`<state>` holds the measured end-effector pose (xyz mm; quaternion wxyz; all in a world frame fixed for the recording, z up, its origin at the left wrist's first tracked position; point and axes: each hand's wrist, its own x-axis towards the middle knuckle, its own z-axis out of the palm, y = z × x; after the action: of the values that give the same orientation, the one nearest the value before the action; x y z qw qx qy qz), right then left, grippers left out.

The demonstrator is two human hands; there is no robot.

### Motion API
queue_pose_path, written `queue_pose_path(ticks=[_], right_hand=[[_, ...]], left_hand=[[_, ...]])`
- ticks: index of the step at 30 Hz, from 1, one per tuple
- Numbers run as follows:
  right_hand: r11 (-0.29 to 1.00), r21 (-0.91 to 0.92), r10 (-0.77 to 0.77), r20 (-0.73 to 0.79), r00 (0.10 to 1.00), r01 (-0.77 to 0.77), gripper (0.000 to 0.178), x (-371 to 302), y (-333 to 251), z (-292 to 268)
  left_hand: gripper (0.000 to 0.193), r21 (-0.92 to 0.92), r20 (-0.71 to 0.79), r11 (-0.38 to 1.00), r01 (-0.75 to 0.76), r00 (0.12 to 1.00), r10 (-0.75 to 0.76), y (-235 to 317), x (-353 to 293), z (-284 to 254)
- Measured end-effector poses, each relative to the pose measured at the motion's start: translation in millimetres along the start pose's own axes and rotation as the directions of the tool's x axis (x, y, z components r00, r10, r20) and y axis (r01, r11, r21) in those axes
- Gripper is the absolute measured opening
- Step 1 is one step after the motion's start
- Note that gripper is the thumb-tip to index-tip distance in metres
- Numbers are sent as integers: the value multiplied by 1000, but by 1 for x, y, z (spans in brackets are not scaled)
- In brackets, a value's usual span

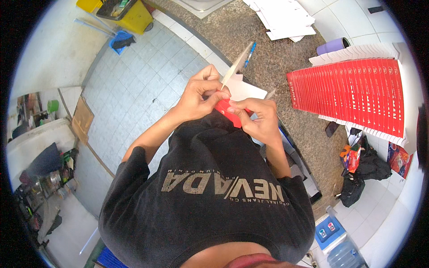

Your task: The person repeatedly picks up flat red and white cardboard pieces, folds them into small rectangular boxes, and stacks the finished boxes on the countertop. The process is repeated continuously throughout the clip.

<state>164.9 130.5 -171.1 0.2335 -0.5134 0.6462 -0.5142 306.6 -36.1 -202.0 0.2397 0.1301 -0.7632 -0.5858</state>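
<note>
In front of my chest, both hands are closed on a red and white piece of thin card (231, 117), apparently a folding carton. My left hand (199, 96) pinches its upper left part between thumb and fingers. Close beside it, my right hand (259, 117) grips the right side, the two thumbs almost meeting. A pale, pointed flap (237, 67) stands up beyond my left fingers, seen nearly edge-on. Part of the card is hidden behind my fingers. Just past the hands, a white panel (246, 90) shows over the counter edge; whether it belongs to the same card, I cannot tell.
A long row of red cartons (348, 91) stands packed on the speckled counter (295, 129) at right. White sheets (286, 18), a blue pen (250, 54), a purple cup (333, 46) and a black bag (371, 163) lie around. A yellow bin (134, 20) stands far left.
</note>
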Motion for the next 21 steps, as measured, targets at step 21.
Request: queue_pose_path(ticks=[21], right_hand=[[985, -112, -125, 40, 991, 128, 11, 16, -10, 2]], left_hand=[[41, -350, -86, 844, 406, 883, -461, -17, -39, 15]])
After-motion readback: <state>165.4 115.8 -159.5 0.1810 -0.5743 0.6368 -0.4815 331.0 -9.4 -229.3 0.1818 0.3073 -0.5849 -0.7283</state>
